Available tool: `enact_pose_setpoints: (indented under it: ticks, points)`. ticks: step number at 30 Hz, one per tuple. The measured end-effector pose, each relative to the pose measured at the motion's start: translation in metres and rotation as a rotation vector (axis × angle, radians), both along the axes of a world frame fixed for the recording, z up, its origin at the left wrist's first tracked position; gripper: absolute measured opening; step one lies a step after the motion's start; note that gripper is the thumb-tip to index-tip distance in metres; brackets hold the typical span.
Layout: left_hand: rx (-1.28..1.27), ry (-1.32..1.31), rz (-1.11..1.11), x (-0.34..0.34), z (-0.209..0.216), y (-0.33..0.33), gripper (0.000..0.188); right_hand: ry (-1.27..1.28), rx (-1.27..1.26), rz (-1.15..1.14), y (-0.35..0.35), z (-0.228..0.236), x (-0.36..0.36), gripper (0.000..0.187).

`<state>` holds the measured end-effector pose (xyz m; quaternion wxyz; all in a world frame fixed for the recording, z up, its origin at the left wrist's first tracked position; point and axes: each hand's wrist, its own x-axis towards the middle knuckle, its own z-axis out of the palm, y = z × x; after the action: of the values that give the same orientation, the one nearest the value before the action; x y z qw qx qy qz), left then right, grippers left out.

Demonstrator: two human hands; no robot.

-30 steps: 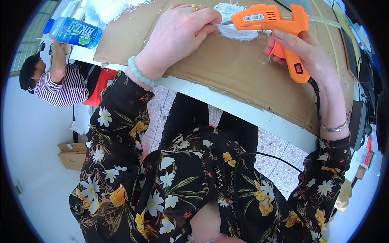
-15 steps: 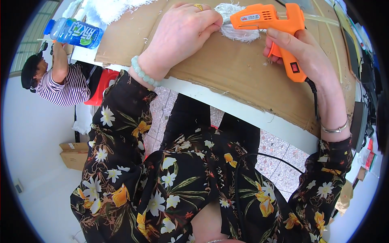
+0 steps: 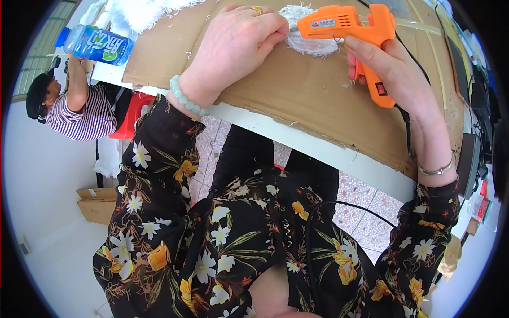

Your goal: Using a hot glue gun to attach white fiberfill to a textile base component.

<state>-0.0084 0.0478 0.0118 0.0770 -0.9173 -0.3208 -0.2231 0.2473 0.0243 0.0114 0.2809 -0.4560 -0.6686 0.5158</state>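
Note:
In my right hand [image 3: 392,69] is an orange hot glue gun [image 3: 350,24], gripped by its handle with fingers round the trigger. Its nozzle points left, close above a fuzzy white piece [image 3: 315,46] with frayed edges and a greyish middle. My left hand [image 3: 238,45] has its thumb and fingers pinched together at the left edge of that piece, and seems to hold it there. The fingertips are partly hidden by the hand itself. A clear glue stick [image 3: 419,25] sticks out of the gun's back end.
Brown cardboard [image 3: 297,100] covers the white table [image 3: 318,140]. A blue-capped drink bottle [image 3: 98,45] lies at the left, beside white fluffy material [image 3: 143,13]. The gun's black cord [image 3: 408,132] hangs by my right wrist. Another person [image 3: 79,108] in stripes works at far left.
My right hand and the glue gun have shifted slightly to the left. The left hand stays pinched at the fuzzy piece, almost unmoved.

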Motion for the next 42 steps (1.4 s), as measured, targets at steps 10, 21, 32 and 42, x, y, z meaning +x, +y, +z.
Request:
enact_pose_setpoints:
  ticks: [10,21,32,42]
  points:
    - [-0.039,0.007,0.023,0.0,-0.001,0.0,0.005,-0.091,-0.022,0.019,-0.002,0.007,0.011,0.034]
    - [-0.041,-0.025,0.06,-0.007,-0.002,0.002,0.006,-0.022,0.006,-0.013,0.0,0.004,0.01,0.037]
    - [-0.087,-0.065,0.139,0.0,-0.006,0.004,0.005,-0.033,-0.007,-0.014,-0.001,0.006,0.018,0.037]
    - [-0.093,-0.159,0.161,0.001,-0.007,0.008,0.008,-0.107,-0.043,-0.004,0.0,0.018,0.016,0.039]
